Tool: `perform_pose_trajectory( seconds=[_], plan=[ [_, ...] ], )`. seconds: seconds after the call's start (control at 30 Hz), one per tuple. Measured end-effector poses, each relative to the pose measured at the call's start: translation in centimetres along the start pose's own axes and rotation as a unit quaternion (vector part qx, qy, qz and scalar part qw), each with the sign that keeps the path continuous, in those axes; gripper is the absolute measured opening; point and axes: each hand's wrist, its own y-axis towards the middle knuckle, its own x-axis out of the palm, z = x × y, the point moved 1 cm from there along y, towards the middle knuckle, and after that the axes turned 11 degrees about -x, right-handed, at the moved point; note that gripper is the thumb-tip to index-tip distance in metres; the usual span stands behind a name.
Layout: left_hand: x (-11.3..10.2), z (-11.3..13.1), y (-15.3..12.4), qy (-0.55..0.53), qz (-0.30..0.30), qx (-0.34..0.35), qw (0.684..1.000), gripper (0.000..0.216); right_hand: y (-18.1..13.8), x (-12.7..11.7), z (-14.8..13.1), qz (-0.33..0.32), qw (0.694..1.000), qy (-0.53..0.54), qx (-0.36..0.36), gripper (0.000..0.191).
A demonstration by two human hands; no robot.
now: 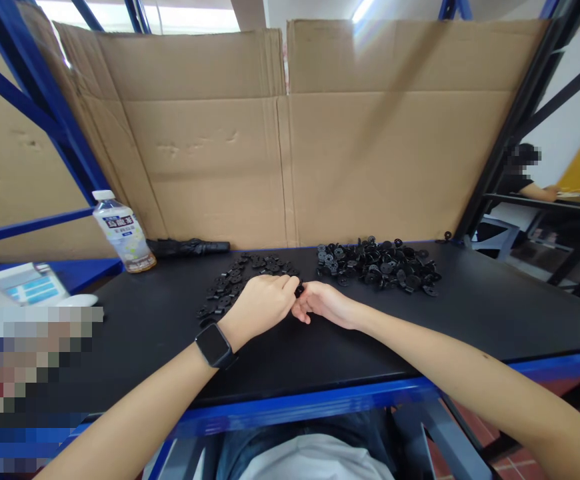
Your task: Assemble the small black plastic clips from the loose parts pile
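My left hand, with a black smartwatch on its wrist, and my right hand meet over the black tabletop. Their fingertips hold a small black plastic part, which is mostly hidden by the fingers. Just beyond and under my left hand lies a loose spread of similar black parts. A larger heap of black and grey ring-shaped parts lies further right, beyond my right hand, and does not touch it.
Flattened cardboard stands along the table's back edge inside a blue shelving frame. A plastic drink bottle and a closed black umbrella stand at back left. A person works at another bench at far right.
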Motion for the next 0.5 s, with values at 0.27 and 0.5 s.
perform_pose_trajectory(
  seconds=[0.27,0.5],
  plan=[
    [1.9,-3.1,0.5,-0.096,-0.031,-0.151,0.983,0.035,0.5,-1.0,0.3,0.152,0.981,0.122,0.01,0.022],
    [3.0,-8.2,0.1,-0.089,-0.137,-0.093,0.982,0.034,0.3,-3.8,-0.5,0.359,0.905,0.226,-0.038,0.037]
  ],
)
